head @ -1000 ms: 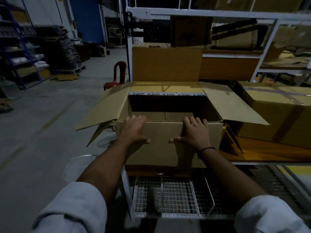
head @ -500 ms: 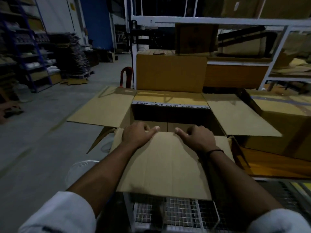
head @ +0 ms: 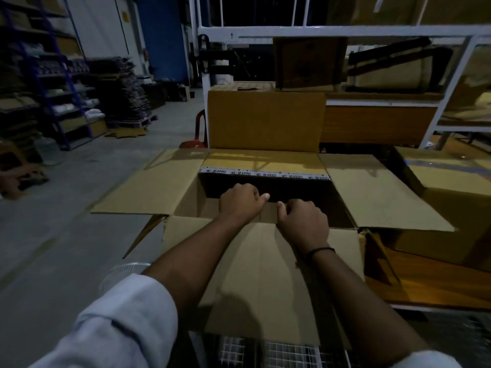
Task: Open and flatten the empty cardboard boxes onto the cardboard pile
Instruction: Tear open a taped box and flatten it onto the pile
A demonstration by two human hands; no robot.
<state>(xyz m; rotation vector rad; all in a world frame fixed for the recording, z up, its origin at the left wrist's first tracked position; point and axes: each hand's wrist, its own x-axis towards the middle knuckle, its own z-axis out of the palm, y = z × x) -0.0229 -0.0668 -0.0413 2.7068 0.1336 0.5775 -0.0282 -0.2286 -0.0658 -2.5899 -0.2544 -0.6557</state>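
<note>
A plain brown corrugated cardboard box (head: 263, 159) stands open directly in front of the person, beside a white metal rack (head: 345, 31). Its four flat rectangular flaps are spread. The far flap (head: 265, 118) stands upright, the left flap (head: 154, 192) and right flap (head: 380, 197) lie out level, and the near flap (head: 260, 274) slopes down toward the viewer over a patch of wire mesh (head: 279, 351). A strip of white printed tape (head: 265, 173) runs along the far inner edge, and the inside is dark.

Both bare forearms reach out of pale rolled sleeves (head: 119, 328). The left hand (head: 240, 203) and right hand (head: 303, 224) sit close together at the near rim, where the near flap folds. Their fingers are curled down over the cardboard edge, gripping it, with the thumbs pointing at each other. A thin black band (head: 320, 251) circles the right wrist.

To the right sits another brown carton (head: 451, 208). To the left is a smooth grey concrete floor (head: 53, 235).
</note>
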